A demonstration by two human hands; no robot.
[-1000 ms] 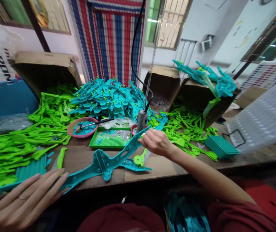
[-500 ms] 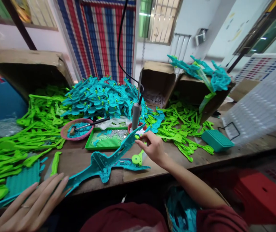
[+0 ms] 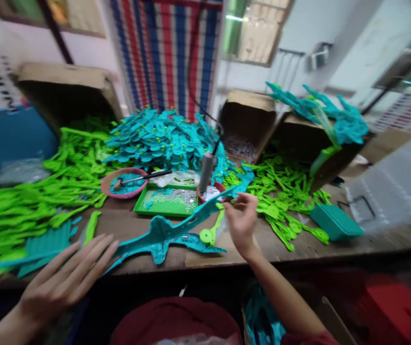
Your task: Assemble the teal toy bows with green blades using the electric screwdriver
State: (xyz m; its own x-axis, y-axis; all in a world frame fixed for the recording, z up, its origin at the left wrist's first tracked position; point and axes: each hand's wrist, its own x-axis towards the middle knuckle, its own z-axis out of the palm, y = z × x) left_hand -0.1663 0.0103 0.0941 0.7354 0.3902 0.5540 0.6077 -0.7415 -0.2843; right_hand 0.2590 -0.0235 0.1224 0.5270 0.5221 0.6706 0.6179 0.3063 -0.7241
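A long turquoise plastic part (image 3: 160, 232), like a toy gun half, lies open side up along the table edge. My left hand (image 3: 71, 270) rests flat over its near left end, fingers stretched out. At its far right end is my right hand (image 3: 243, 223), thumb and fingers curled together beside a small yellow-green piece; blur hides what is between the fingertips. Below that hand, a bright green lever-like part (image 3: 207, 235) with a round end overlaps the turquoise part. A grey electric screwdriver (image 3: 206, 171) hangs on its cord just beyond.
Turquoise parts (image 3: 158, 139) are heaped at the back, with green parts (image 3: 22, 211) piled left and more green parts (image 3: 280, 191) right. A pink bowl (image 3: 105, 184) with a hammer, a green tray (image 3: 141, 207) of small metal pieces and a teal basket (image 3: 336, 223) stand on the table.
The view has shifted, so the scene sits further right. My right hand has turned more upright and its fingertips have drawn slightly off the small green piece. My left hand stays flat.
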